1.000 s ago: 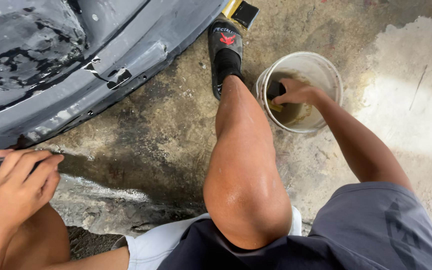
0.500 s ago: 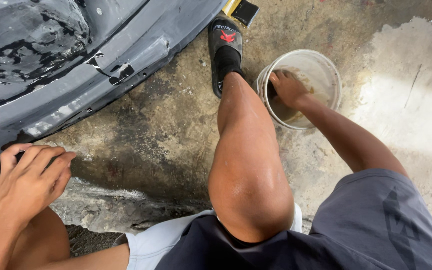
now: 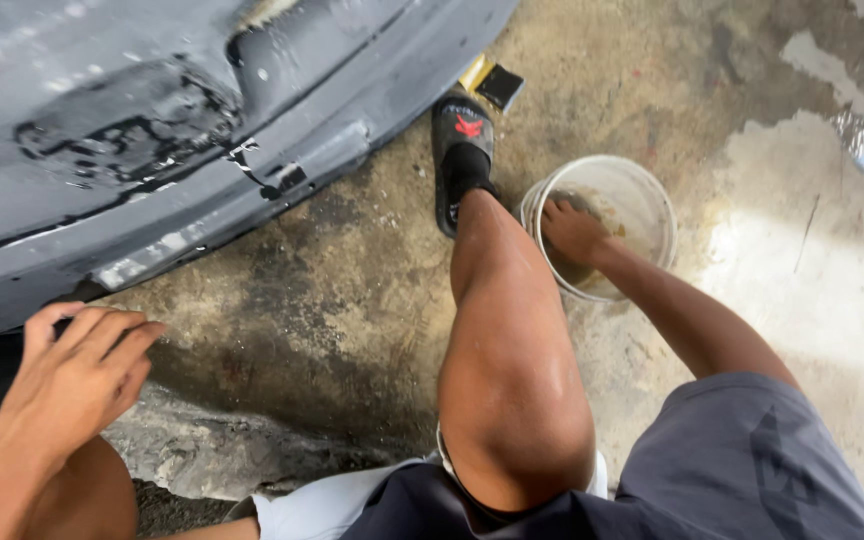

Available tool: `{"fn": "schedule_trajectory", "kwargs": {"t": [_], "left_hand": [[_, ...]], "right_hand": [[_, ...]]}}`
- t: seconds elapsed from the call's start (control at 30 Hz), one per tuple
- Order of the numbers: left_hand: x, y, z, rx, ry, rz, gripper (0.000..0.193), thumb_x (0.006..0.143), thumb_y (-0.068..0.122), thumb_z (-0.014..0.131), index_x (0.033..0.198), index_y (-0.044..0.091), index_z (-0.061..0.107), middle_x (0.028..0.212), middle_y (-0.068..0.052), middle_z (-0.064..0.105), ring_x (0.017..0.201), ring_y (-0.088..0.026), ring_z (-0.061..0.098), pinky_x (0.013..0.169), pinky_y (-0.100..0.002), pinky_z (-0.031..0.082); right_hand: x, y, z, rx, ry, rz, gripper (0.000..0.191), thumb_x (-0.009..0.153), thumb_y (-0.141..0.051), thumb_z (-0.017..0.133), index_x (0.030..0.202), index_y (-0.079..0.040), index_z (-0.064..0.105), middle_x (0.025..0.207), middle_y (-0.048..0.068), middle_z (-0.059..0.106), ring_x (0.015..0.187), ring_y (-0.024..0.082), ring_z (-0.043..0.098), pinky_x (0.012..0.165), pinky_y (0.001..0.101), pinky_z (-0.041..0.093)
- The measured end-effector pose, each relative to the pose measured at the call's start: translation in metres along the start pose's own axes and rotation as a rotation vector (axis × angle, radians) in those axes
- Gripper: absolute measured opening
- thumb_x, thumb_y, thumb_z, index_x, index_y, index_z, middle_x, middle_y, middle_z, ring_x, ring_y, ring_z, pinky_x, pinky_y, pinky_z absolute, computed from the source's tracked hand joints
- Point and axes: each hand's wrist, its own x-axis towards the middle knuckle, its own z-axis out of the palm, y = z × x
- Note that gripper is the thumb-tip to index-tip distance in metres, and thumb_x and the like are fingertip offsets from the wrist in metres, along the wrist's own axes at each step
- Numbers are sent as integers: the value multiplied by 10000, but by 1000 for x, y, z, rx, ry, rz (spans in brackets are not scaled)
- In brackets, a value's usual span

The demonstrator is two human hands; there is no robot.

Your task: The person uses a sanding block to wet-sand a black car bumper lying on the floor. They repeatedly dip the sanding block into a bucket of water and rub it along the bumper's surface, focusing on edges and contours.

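**One small box, one emblem, no signs or screens**

A small yellow and black box [image 3: 493, 82] lies on the wet concrete floor [image 3: 282, 300] near the top of the view, just beyond the toe of a black slide sandal [image 3: 460, 150] and beside the edge of the dark grey car panel [image 3: 152, 130]. The sandal's strap bears a red emblem. No signs or screens show.

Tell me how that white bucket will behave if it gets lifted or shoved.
The white bucket probably flexes, being thin plastic. The murky liquid is shallow, so likely light yet sloshy. The right hand is inside; wet floor suggests it slides rather than tips.
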Motion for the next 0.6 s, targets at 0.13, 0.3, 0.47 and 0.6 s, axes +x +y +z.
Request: {"fn": "schedule_trajectory", "kwargs": {"t": [0.13,0.3,0.47,0.6], "left_hand": [[0,-4,1,-52,-33,-26,423,787,158,747,1207,176,699,1111,26,666,1131,-170,602,1117,-439,344],[0,-6,1,-68,-25,-29,385,807,161,760,1187,178,700,1089,34,663,1098,-175,604,1113,-457,335],[0,-6,1,-76,-22,-39,385,797,159,759,1177,175,704,1077,27,664,1066,-179,602,1106,-459,338],[-1,-10,2,-117,113,9,351,740,112,727,1089,142,703,1048,-19,655,1094,-227,595,1094,-501,343]], "right_hand": [[0,-1,-10,215,9,58,506,811,-320,698,1184,7,598,1235,220,526,1141,440,552,835,507,554],[0,-12,-27,265,-37,252,478,816,-348,717,1170,-39,628,1282,242,515,1153,456,564,948,547,491],[4,-5,-32,319,-58,237,442,883,-358,659,1198,-49,646,1281,257,550,1114,463,612,946,539,509],[6,5,-29,369,-153,230,448,926,-450,628,1125,-58,714,1231,246,676,1171,452,632,1018,527,498]]}}
